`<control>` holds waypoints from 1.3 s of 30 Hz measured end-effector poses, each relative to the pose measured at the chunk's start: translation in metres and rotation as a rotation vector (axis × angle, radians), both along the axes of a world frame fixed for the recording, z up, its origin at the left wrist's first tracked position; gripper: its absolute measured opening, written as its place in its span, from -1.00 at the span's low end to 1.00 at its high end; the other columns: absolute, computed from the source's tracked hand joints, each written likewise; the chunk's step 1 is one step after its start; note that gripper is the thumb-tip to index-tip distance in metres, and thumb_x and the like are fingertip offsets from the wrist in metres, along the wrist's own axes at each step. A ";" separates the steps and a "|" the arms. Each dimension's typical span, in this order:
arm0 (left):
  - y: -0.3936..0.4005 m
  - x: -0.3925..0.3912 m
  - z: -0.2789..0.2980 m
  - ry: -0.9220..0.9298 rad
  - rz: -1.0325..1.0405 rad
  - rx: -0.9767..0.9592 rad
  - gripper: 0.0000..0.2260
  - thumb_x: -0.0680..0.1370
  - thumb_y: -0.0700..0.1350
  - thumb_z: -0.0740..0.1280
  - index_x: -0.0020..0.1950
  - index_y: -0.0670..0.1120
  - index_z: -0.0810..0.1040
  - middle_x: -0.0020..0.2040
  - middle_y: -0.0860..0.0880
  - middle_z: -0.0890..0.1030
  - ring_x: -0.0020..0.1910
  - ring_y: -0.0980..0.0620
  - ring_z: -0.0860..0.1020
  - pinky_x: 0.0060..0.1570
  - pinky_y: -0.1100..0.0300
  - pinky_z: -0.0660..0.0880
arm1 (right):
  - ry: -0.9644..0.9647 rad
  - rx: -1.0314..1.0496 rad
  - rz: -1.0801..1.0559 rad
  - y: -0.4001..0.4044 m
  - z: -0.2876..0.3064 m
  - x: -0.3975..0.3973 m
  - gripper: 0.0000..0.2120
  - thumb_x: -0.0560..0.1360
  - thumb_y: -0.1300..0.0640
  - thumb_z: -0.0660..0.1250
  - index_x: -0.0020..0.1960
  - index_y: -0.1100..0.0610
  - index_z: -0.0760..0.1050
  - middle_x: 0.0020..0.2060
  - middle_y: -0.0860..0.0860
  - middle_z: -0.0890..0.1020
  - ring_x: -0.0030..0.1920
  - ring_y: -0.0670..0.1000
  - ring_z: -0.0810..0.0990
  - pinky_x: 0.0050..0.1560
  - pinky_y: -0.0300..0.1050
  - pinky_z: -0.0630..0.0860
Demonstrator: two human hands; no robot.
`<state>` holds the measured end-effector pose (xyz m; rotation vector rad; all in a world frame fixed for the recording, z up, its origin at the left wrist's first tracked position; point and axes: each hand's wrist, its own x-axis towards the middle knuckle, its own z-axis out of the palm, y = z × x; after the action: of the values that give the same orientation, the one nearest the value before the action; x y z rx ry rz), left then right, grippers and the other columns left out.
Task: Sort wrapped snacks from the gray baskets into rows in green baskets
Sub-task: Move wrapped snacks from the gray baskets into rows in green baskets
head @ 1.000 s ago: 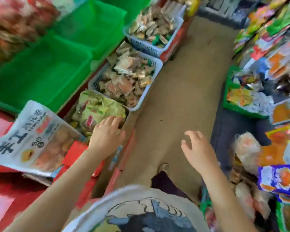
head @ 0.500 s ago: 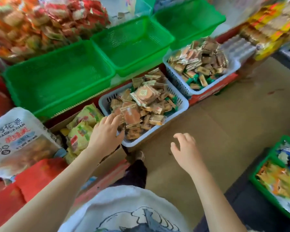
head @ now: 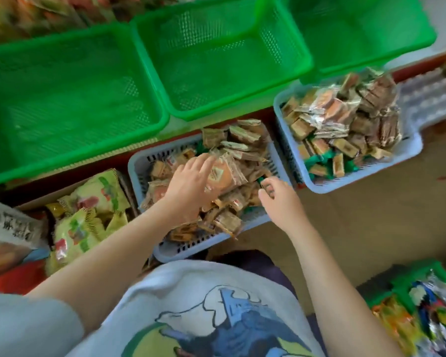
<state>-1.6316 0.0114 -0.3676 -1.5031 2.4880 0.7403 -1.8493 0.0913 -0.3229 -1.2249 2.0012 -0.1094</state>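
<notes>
Three green baskets [head: 62, 99] [head: 216, 60] [head: 358, 29] stand in a row at the back, nothing in them. In front of them the near gray basket [head: 144, 161] is heaped with brown and orange wrapped snacks [head: 242, 145]. A second gray basket [head: 410, 148] to its right holds a similar heap. My left hand [head: 188, 186] lies on the near heap, fingers straight, touching a round orange-wrapped snack [head: 220, 173]. My right hand [head: 281, 202] is at that basket's right edge, thumb and forefinger curled round a small wrapped snack [head: 267, 187].
A cardboard box of yellow-green packets [head: 88, 210] sits left of the near gray basket, with a large printed bag [head: 8, 228] beyond it. Another green basket of colourful packs [head: 422, 310] is at bottom right. Brown floor [head: 371, 215] lies between.
The view has swung down onto the baskets. Both hands moved forward into the near gray basket: the left from the yellow-green packets onto the heap, the right from mid-air to the basket's right edge.
</notes>
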 end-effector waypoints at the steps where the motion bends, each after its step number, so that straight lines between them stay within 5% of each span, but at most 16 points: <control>1: -0.004 -0.009 -0.006 -0.014 -0.003 0.028 -0.19 0.53 0.24 0.36 0.62 -0.02 0.04 0.61 -0.06 0.16 0.55 -0.12 0.19 0.46 -0.10 0.22 | -0.052 0.026 -0.021 -0.011 -0.008 -0.001 -0.67 0.66 -0.01 0.19 0.40 0.03 0.39 0.19 -0.03 0.51 0.16 0.02 0.52 0.09 -0.01 0.51; 7: -0.009 -0.034 -0.023 -0.035 0.206 0.128 -0.07 0.42 0.28 0.46 0.61 -0.04 0.09 0.44 -0.08 0.43 0.36 -0.12 0.44 0.33 -0.02 0.39 | -0.489 0.314 -0.246 -0.057 -0.065 -0.001 -0.61 0.61 0.03 0.30 0.38 0.14 0.36 0.06 0.02 0.62 0.08 0.07 0.63 0.11 0.06 0.62; 11: -0.007 -0.045 -0.021 0.021 0.437 0.230 -0.02 0.35 0.22 0.54 0.60 -0.07 0.12 0.36 -0.08 0.48 0.29 -0.08 0.47 0.22 0.03 0.48 | -0.802 0.400 -0.404 -0.075 -0.071 -0.012 -0.84 0.61 0.22 0.32 0.17 0.24 0.54 -0.05 0.15 0.68 -0.04 0.11 0.66 -0.12 -0.10 0.64; 19: -0.011 -0.067 -0.014 0.193 0.793 0.425 -0.05 0.34 0.17 0.56 0.58 -0.03 0.13 0.42 -0.02 0.43 0.29 -0.01 0.46 0.13 0.14 0.46 | -0.710 0.398 -0.288 -0.098 -0.071 -0.032 -0.91 0.58 0.18 0.39 0.07 0.17 0.57 -0.29 0.05 0.65 -0.25 0.02 0.64 -0.15 -0.11 0.61; 27: -0.003 -0.084 -0.014 0.459 1.101 0.588 -0.08 0.36 0.13 0.59 0.57 -0.02 0.17 0.26 0.02 0.48 0.12 0.04 0.53 -0.06 0.20 0.51 | -0.642 0.357 -0.104 -0.127 -0.057 -0.050 -0.89 0.61 0.07 0.33 -0.02 0.10 0.56 0.03 0.14 0.67 0.04 0.13 0.67 0.12 0.12 0.64; 33: 0.005 -0.092 -0.005 0.716 1.270 0.674 -0.18 0.35 0.17 0.57 0.49 -0.06 0.30 0.19 -0.02 0.59 0.04 0.03 0.65 -0.10 0.22 0.53 | -0.554 0.078 0.134 -0.147 -0.027 -0.071 -0.84 0.63 0.03 0.26 -0.09 0.07 0.48 -0.24 -0.03 0.53 -0.24 -0.05 0.50 -0.22 -0.18 0.42; 37: -0.006 -0.088 0.016 0.875 1.269 0.647 -0.19 0.34 0.13 0.58 0.48 -0.07 0.32 0.18 -0.08 0.62 0.07 -0.03 0.66 0.01 0.11 0.58 | -0.642 0.080 0.122 -0.159 -0.007 -0.069 -0.80 0.63 -0.16 0.13 -0.08 -0.11 0.44 -0.05 0.21 0.63 -0.04 0.25 0.64 0.01 0.30 0.62; 39: -0.014 -0.089 0.028 0.897 1.257 0.606 -0.12 0.26 0.21 0.61 0.47 -0.01 0.32 0.20 -0.07 0.61 0.10 -0.03 0.65 0.16 -0.01 0.58 | -0.676 0.046 0.144 -0.164 0.004 -0.060 -0.80 0.62 -0.19 0.12 -0.06 -0.14 0.42 -0.06 0.24 0.61 -0.05 0.29 0.62 0.02 0.33 0.61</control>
<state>-1.7211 -0.0023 -0.3391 -2.6493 0.9363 2.4373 -1.9097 -0.0723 -0.3193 -1.1076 1.3207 -0.3535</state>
